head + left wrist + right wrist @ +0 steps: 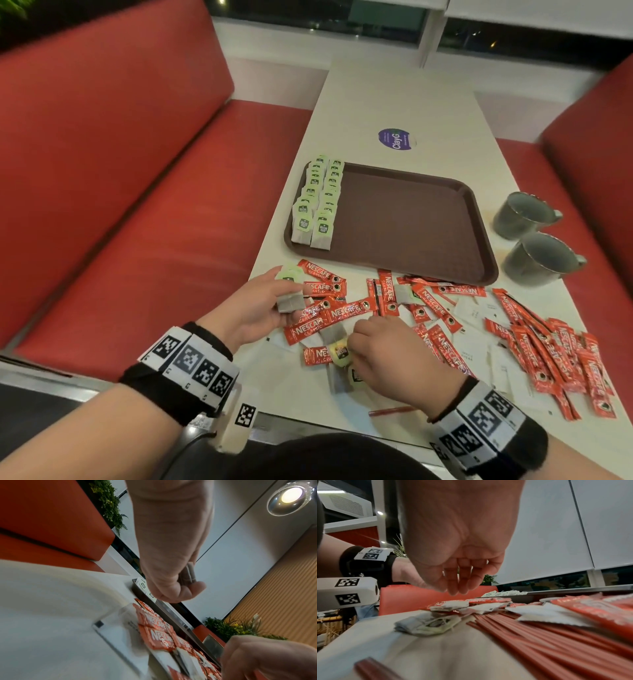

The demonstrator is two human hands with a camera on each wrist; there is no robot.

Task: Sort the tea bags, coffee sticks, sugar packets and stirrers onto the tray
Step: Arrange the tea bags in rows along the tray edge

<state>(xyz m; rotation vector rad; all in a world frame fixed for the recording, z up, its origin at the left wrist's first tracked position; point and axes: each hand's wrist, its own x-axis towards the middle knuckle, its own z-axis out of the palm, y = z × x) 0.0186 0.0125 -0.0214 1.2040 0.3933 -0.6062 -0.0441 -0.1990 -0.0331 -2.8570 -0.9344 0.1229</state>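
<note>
My left hand (263, 308) grips a small stack of tea bags (290, 302) with green tags, just above the table's left edge; the left wrist view shows the tea bags' edges (188, 574) between thumb and fingers. My right hand (380, 353) hangs over the loose pile, fingers pointing down and holding nothing (455, 588), close to a loose tea bag (337, 346). The brown tray (411, 219) carries two rows of tea bags (318, 202) along its left side. Red coffee sticks (342, 311), white sugar packets (476, 311) and red stirrers (539, 635) lie mixed on the table in front of the tray.
Two grey mugs (524, 214) (541, 258) stand right of the tray. A round purple sticker (395, 138) lies beyond it. Red bench seats (137, 222) flank the narrow white table (394, 96). One stirrer (394, 410) lies near the table's front edge.
</note>
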